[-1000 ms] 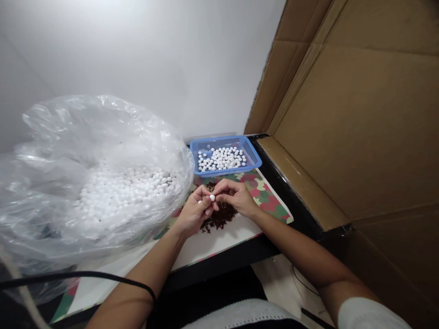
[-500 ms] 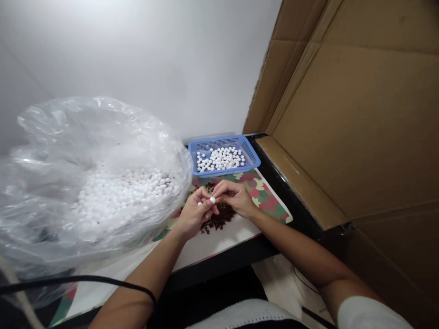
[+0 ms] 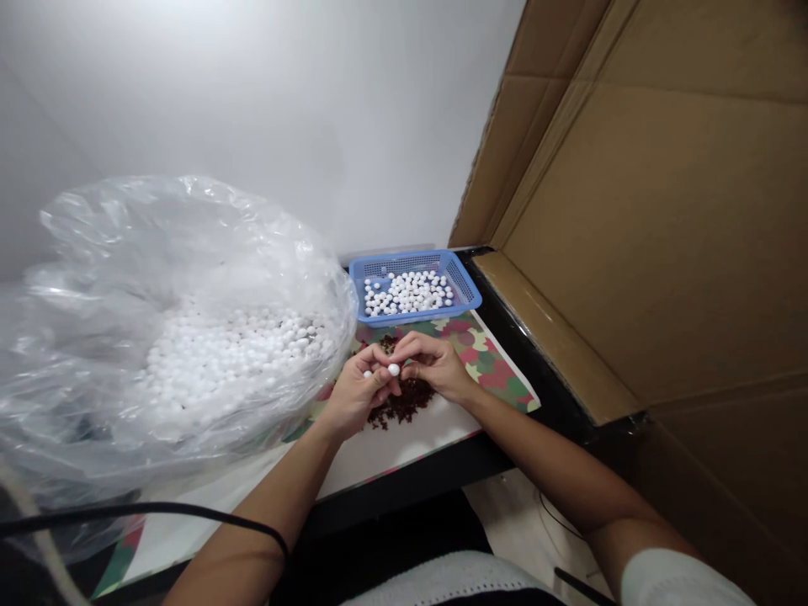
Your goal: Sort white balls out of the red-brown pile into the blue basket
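Left hand (image 3: 357, 391) pinching white bead (image 3: 393, 369), right hand (image 3: 435, 366) touching

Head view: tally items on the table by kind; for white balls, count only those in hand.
blue basket: 1
clear plastic bag: 1
brown crumb pile: 1
white balls in the left hand: 2
Total: 5

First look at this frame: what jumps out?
The big clear plastic bag full of white balls fills the left of the table. On the right stands a tall open cardboard box. Between them, the left hand and right hand pinch one white ball over a brown pile, with a blue basket of balls behind.
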Motion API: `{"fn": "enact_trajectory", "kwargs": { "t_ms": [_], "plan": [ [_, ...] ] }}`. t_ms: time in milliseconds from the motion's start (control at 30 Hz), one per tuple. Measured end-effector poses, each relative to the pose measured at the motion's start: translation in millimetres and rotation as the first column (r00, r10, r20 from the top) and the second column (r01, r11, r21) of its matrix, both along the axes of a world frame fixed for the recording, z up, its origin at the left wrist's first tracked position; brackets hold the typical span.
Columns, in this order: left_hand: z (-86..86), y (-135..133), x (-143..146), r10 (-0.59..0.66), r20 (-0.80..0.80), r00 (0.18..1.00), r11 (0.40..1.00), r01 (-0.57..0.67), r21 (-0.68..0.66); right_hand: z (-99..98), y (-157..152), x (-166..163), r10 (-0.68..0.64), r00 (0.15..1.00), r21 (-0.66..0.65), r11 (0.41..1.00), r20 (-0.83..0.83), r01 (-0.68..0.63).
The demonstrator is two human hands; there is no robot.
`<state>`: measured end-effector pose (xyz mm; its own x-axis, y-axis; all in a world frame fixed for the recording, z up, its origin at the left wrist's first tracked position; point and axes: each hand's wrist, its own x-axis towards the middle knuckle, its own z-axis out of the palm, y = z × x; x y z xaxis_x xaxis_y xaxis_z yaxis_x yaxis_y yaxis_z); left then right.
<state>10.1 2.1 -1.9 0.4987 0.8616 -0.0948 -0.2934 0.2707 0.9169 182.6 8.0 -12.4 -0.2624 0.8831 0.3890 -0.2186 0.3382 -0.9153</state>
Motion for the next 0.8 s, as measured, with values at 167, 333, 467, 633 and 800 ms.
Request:
{"fn": "enact_trajectory", "kwargs": {
  "t_ms": [167, 333, 467, 633, 800],
  "plan": [
    [-0.8, 0.3, -0.3, -0.027, -0.022, 0.999, 0.998, 0.026, -0.052, -2.1, 1.1, 0.4, -0.017, 0.997, 0.017, 1.000, 0.070, 0.016],
    [1.3, -0.6, 2.9, -0.007, -0.053, 0.999, 0.990, 0.000, -0.141, -0.1, -2.1, -0.5, -0.063, 0.989, 0.028, 0.998, 0.131, 0.060],
    [9.9, 1.8, 1.9, 0.065, 0.016, 0.998, 0.958, -0.057, -0.281, 1.0, -1.4, -0.3, -0.110, 0.986, -0.021, 0.993, 0.124, 0.114],
    [12.9, 7.4, -7.3, 0.100, 0.077, 0.992, 0.956, -0.075, -0.285, 8.2, 29.1, 20.0, -0.427, 0.882, 0.011, 0.901, 0.197, 0.433],
    [6.8, 13.1, -14.6, 0.182, 0.000, 0.983, 0.954, -0.177, -0.241, 19.0, 46.6, 38.2, -0.497, 0.785, 0.192, 0.868, 0.370, 0.459]
  ]
}}
